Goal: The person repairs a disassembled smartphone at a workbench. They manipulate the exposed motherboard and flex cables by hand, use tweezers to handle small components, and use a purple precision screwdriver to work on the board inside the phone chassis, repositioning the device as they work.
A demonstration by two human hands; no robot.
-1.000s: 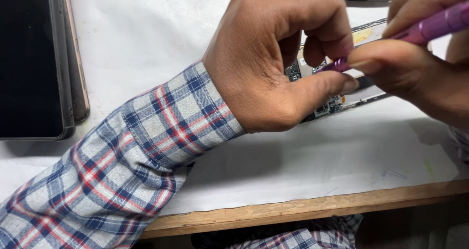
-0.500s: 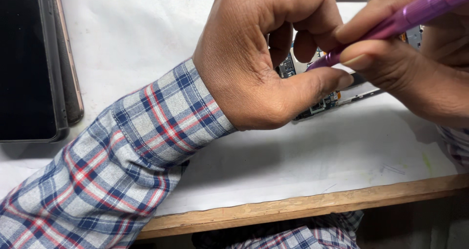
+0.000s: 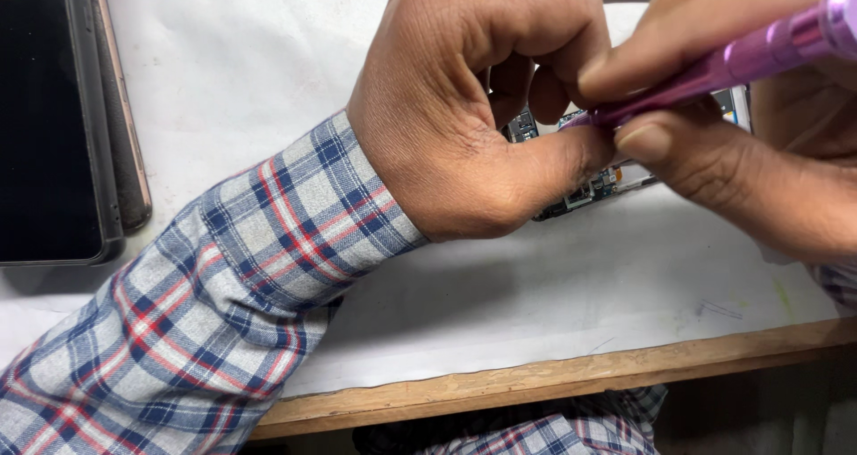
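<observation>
Your right hand (image 3: pixel 759 151) pinches a purple metal screwdriver (image 3: pixel 741 58) between thumb and forefinger, closed tight on the shaft; the tip meets the opened phone (image 3: pixel 580 183) behind your left thumb and is hidden there. Your left hand (image 3: pixel 482 107) curls shut over that phone, pinning it to the white paper (image 3: pixel 580 285); only a strip of green circuit board and the frame's lower edge show.

Risk, as judged: the tip sits out of your sight, so a slip off the screw head could scratch the board or jab your left thumb. The driver leans at a low slant, which favours a cam-out.

Room: the wooden bench edge (image 3: pixel 536 384) runs close on the near side, so a freed screw could roll off there. Far left, well apart, a dark tablet (image 3: pixel 45 116) lies flat with a thin brown case (image 3: pixel 120 125) just beside it. The paper between your checked sleeve (image 3: pixel 223 294) and the tablet is open for your forearm
</observation>
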